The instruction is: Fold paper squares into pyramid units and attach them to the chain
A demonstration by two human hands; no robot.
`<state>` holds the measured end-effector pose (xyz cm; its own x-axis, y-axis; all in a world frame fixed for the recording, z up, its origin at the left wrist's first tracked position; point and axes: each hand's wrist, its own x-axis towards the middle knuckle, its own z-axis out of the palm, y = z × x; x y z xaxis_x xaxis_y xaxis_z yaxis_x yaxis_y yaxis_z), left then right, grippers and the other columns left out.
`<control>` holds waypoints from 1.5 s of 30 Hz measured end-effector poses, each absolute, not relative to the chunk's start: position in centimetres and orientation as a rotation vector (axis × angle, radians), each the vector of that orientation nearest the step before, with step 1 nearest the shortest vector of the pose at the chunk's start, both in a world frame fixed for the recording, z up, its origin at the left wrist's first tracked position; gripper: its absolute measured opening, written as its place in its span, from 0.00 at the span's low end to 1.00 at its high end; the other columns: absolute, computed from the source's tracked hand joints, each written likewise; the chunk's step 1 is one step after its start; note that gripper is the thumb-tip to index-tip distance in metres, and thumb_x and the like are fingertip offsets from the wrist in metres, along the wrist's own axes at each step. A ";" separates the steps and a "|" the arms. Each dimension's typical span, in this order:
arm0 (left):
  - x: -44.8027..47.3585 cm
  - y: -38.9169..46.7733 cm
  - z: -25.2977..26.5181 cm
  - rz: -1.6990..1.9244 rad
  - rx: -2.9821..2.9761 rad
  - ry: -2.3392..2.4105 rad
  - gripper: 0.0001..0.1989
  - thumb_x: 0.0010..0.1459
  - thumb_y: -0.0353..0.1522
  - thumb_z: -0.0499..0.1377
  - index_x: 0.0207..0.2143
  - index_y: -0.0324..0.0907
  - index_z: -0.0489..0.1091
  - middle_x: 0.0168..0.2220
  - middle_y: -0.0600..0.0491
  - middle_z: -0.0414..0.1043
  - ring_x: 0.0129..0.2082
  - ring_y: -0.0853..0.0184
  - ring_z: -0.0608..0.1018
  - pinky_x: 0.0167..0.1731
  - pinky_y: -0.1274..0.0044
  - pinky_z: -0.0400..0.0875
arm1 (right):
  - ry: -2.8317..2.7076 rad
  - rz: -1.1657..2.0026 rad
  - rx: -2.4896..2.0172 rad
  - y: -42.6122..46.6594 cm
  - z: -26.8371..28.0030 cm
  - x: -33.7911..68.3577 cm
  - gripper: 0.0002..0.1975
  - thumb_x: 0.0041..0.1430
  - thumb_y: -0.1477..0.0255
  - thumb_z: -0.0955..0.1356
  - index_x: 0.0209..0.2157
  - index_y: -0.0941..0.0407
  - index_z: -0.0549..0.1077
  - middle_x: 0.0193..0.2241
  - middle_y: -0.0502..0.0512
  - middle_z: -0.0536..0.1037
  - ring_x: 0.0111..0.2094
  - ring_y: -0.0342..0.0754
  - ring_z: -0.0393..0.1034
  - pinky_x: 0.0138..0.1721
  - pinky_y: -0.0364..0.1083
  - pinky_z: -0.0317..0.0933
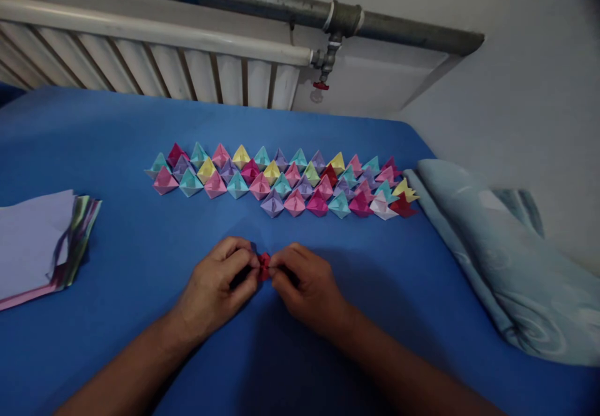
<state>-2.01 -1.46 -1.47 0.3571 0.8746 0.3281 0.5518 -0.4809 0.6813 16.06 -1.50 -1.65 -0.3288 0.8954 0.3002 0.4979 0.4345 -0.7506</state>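
Note:
Between my two hands is a small piece of folded red paper (265,267), mostly covered by fingertips, so its exact shape is hard to see. My left hand (225,275) pinches its left side between thumb and fingers. On the opposite side, my right hand (307,282) grips it the same way. Beyond the hands, several folded paper boats (238,182) in pink, teal, yellow, purple, red and white stand in staggered rows, close against one another.
A stack of coloured paper sheets (32,241) lies at the left on the blue surface (140,266). A folded light-blue cloth (497,247) is at the right. Behind the far edge are a white radiator (164,60), a metal pipe (262,4) and a red-handled valve (321,85).

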 end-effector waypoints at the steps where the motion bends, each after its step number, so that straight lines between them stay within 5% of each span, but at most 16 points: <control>1: -2.1 -1.4 -1.5 0.935 2.170 1.244 0.05 0.57 0.25 0.55 0.31 0.42 0.68 0.36 0.54 0.68 0.36 0.72 0.74 0.36 0.80 0.70 | -1.976 0.716 -1.169 -1.5 -1.6 16.1 0.07 0.56 0.79 0.63 0.27 0.56 0.69 0.25 0.48 0.68 0.26 0.40 0.63 0.29 0.40 0.57; 12: -2.7 -1.4 -1.2 0.911 2.120 1.336 0.04 0.55 0.27 0.55 0.30 0.43 0.67 0.37 0.53 0.72 0.39 0.67 0.76 0.39 0.74 0.72 | -1.943 0.699 -1.198 -1.4 -1.4 16.1 0.07 0.54 0.81 0.62 0.28 0.56 0.68 0.25 0.48 0.68 0.26 0.40 0.63 0.30 0.40 0.58; 22: -2.2 -1.1 -1.1 0.932 2.078 1.303 0.07 0.58 0.31 0.57 0.39 0.45 0.72 0.38 0.52 0.73 0.39 0.67 0.77 0.38 0.75 0.73 | -2.014 0.661 -1.179 -1.6 -1.7 16.1 0.07 0.56 0.78 0.62 0.28 0.55 0.68 0.26 0.50 0.71 0.28 0.42 0.65 0.32 0.41 0.59; 38: -1.7 -0.9 -1.2 0.901 2.029 1.316 0.08 0.61 0.30 0.53 0.29 0.42 0.70 0.32 0.54 0.71 0.33 0.70 0.74 0.34 0.77 0.70 | -2.014 0.664 -1.181 -1.5 -1.6 15.9 0.07 0.57 0.78 0.62 0.27 0.56 0.68 0.24 0.49 0.68 0.26 0.41 0.63 0.29 0.41 0.57; 45: -1.5 -0.9 -0.9 0.899 2.032 1.308 0.06 0.59 0.31 0.55 0.35 0.43 0.72 0.35 0.52 0.72 0.37 0.67 0.75 0.37 0.74 0.71 | -2.013 0.664 -1.192 -1.5 -1.6 15.9 0.07 0.58 0.77 0.62 0.28 0.55 0.68 0.25 0.49 0.70 0.27 0.41 0.64 0.30 0.41 0.58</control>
